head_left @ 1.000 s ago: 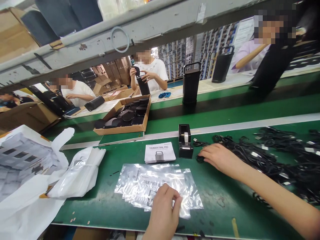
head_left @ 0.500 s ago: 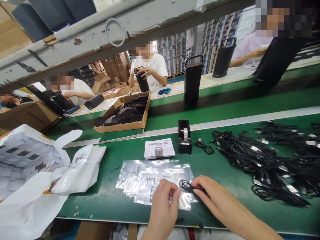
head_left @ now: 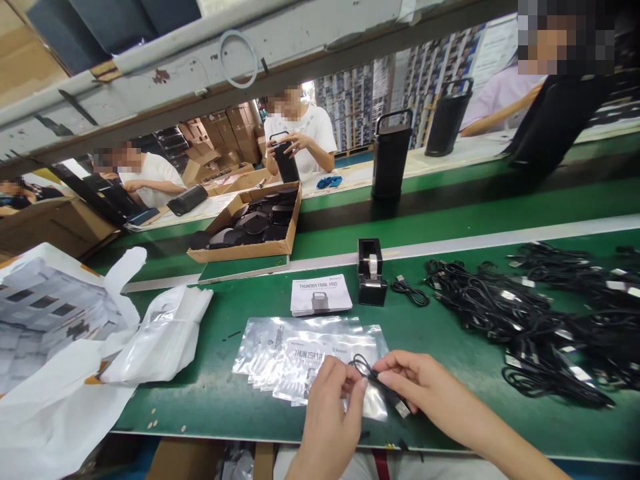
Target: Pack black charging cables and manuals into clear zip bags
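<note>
My right hand [head_left: 417, 380] pinches a coiled black USB cable [head_left: 367, 365], its metal plug [head_left: 402, 408] hanging out below the fingers. Close beside it, my left hand [head_left: 334, 407] has thumb and fingers drawn together at the cable's loop; what lies between those fingertips is hidden. Both hands are over a clear plastic bag [head_left: 373, 402] on a fanned stack of similar bags. Through the plastic shows a printed THUNDER TRAIL PRO sheet [head_left: 300, 357], partly covered by my left hand.
Beyond the bags are a booklet stack [head_left: 320, 293], a tape dispenser [head_left: 371, 273] and a single cable [head_left: 410, 291]. A cable heap [head_left: 525, 320] spreads right; white sleeves [head_left: 160, 340] lie left. A carton [head_left: 240, 253], black speakers [head_left: 391, 157] and several co-workers are across the bench.
My right hand has shifted slightly left with the cable, bringing its loop to my left fingertips. The USB plug now shows below the right hand. A far co-worker's arm has risen.
</note>
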Available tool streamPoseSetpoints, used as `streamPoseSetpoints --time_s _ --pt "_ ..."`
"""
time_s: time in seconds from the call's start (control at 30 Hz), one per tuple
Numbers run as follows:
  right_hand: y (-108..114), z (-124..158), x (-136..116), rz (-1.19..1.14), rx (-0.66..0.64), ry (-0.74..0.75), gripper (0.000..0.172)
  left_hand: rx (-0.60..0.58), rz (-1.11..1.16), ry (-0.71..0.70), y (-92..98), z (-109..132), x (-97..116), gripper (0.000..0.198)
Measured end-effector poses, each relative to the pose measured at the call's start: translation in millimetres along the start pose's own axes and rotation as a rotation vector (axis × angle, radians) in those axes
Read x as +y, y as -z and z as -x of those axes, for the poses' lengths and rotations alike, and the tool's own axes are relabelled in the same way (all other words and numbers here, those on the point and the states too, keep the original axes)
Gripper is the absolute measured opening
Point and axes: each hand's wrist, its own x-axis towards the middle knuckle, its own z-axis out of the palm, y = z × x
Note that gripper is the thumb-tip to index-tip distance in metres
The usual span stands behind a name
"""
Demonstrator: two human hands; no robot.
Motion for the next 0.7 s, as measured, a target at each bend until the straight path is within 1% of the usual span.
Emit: streamPoseSetpoints --time_s 0.07,0.17,0.23,0.3,0.37,0.4,0.43,0.5,0.57,0.63,0.7 --pt "0.1 -0.3 -2.6 -0.127 -0.049 -0.021 0.026 0.013 0.028 -0.010 1.9 0.5 0.8 0.015" --pt "-1.1 -4.3 -7.7 -0.234 -0.146 -0.013 0.030 0.037 0.058 -0.027 5.0 0.9 2.5 0.016" --pt "-5.2 -10.2 -11.6 -0.249 -0.139 0.001 0.030 0.054 0.084 -0.048 6.4 1.0 4.7 0.016" --pt "-11.1 -16.7 -16.5 -0.128 -0.052 0.054 0.021 0.071 0.113 -0.069 7.8 0.2 8.0 0.016" --pt "-16.4 -21.2 -24.0 0.065 0.037 0.135 0.009 0.096 0.140 -0.075 10.4 -2.6 11.8 0.016" --pt "-18.0 -22.5 -29.3 0.149 0.072 0.173 0.008 0.119 0.151 -0.069 12.7 -5.0 13.6 0.017" --pt "-18.6 -23.2 -35.7 0.210 0.090 0.209 0.014 0.151 0.163 -0.060 15.6 -8.1 15.0 0.017" --pt "-17.4 -23.9 -51.2 0.262 0.063 0.278 0.028 0.236 0.207 -0.032 24.0 -15.3 16.5 0.017" --pt "-14.9 -26.0 -68.9 0.305 -0.014 0.373 0.032 0.322 0.279 0.000 34.7 -22.3 15.9 0.018" --pt "-13.4 -31.4 -87.0 0.368 -0.091 0.468 0.023 0.373 0.358 0.020 46.6 -27.3 13.4 0.020" --pt "-14.5 -39.5 -105.1 0.434 -0.138 0.555 0.015 0.414 0.420 0.024 58.5 -29.6 8.9 0.023"
